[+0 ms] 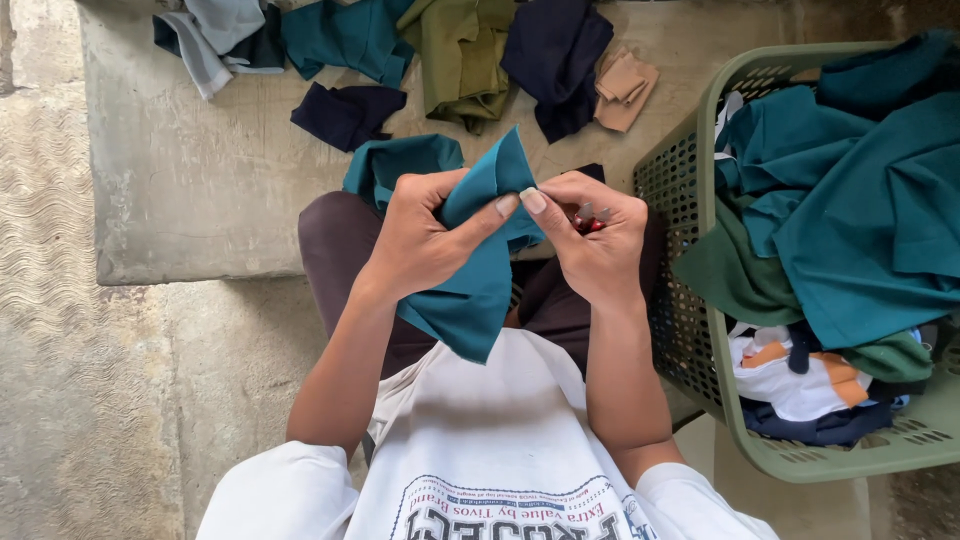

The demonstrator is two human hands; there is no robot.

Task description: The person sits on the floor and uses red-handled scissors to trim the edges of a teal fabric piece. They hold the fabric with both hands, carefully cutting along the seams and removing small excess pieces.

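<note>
Rough concrete floor runs under everything, with a raised slab [190, 190] ahead of the seated person's knees. Nearest the camera, both hands meet over the lap on a teal cloth piece [470, 290]: the left hand [420, 240] grips it with the thumb pressed across the fold, while the right hand [590, 235] pinches the upper edge between thumb and forefinger and also curls around a small red tool [588, 222] — mostly hidden, so I cannot tell what kind it is. The cloth hangs down toward the white shirt, its top corner standing up between the two thumbs. Risk lies in that crowded right hand, I judge; with the tool tucked so close to the fingertips, a slip of the pinch could bring it against the skin or nick the fabric, and the loose lower end could slide off the lap onto the dusty floor. Just to the right stands a green basket [700, 330] heaped with teal and dark cloth, the pile riding above the rim — a nudge might spill it. Farther off, scraps of olive, navy, tan and grey cloth [460, 60] lie scattered on the slab.
</note>
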